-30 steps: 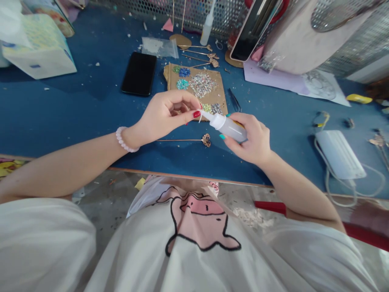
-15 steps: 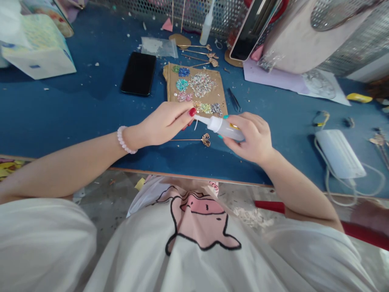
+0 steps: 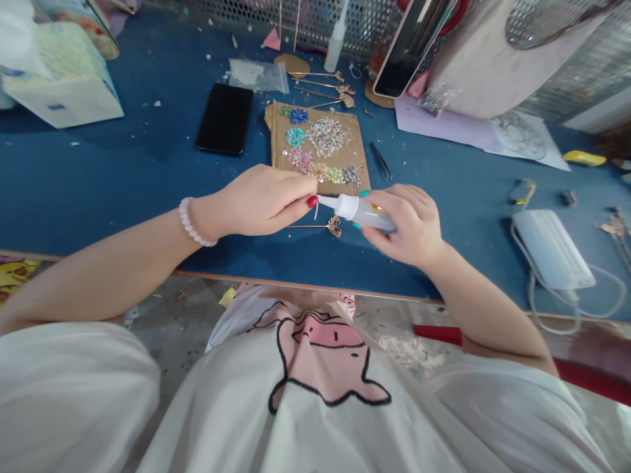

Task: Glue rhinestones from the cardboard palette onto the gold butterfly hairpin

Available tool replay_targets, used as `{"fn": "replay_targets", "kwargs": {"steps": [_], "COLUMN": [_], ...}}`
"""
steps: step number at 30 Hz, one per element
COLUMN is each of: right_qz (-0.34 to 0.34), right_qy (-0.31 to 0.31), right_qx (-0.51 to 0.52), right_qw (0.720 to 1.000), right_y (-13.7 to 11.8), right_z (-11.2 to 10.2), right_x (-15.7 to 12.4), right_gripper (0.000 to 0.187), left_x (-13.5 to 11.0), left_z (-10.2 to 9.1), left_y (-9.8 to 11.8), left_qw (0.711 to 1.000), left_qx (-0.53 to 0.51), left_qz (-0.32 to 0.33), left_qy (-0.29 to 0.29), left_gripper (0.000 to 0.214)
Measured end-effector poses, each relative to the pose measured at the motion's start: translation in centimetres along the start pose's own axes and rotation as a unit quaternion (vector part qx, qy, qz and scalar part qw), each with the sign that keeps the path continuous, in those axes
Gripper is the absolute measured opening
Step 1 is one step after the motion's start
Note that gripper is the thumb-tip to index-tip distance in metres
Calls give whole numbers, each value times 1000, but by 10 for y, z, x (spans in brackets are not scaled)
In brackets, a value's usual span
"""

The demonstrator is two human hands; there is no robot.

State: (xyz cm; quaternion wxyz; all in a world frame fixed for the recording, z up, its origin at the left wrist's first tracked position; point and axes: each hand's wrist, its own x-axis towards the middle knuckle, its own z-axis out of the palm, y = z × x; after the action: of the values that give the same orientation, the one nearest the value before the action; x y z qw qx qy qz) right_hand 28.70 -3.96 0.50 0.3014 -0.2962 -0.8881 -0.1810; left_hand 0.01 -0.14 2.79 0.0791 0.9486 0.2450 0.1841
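My right hand (image 3: pixel 407 223) grips a small white squeeze bottle (image 3: pixel 359 210) lying sideways, nozzle pointing left. My left hand (image 3: pixel 259 202) is closed, its thumb and fingers pinched at the nozzle tip; what it pinches is too small to make out. Both hands hover just above the blue table (image 3: pixel 123 171). A gold hairpin with a butterfly head (image 3: pixel 331 226) lies on the table right under the nozzle. Just behind the hands sits a brown card (image 3: pixel 320 146) covered with small heaps of coloured beads.
A black phone (image 3: pixel 225 118) lies left of the card, tweezers (image 3: pixel 381 163) to its right. More gold pins (image 3: pixel 328 85) and a second bottle (image 3: pixel 338 36) stand at the back. A tissue box (image 3: pixel 64 79) sits far left, a face mask (image 3: pixel 552 249) at right.
Both hands have sunk a little toward the table's near edge, uncovering the bead heaps on the card. The left hand's fingers have curled tighter at the nozzle tip.
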Motion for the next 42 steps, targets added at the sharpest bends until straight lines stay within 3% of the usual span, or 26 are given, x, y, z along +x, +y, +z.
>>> {"fn": "replay_targets", "kwargs": {"steps": [3,10,35,39,42], "right_qz": [-15,-30,-88,-82,-92], "right_qy": [-5,-9,14,14,7], "right_qx": [-5,0,-61,-50,-63], "right_qw": [1000,1000,994,995,994], "right_y": [-1,-3,-2,-3,-2], "right_z": [-2,-7,-2,0,2], "right_x": [1,5,0,-4,-4], "right_gripper": [31,32,31,42,41], "left_x": [-1,-4,-3,-2,-1], "left_z": [-5,-8,0,1,4], "left_y": [-1,-4,0,0,-1], "left_qw": [998,996,993,992,991], "left_qx": [40,74,98,103,102], "left_qz": [18,46,21,15,16], "left_qy": [-34,-23,-59,-73,-84], "left_gripper": [32,37,26,28,28]}}
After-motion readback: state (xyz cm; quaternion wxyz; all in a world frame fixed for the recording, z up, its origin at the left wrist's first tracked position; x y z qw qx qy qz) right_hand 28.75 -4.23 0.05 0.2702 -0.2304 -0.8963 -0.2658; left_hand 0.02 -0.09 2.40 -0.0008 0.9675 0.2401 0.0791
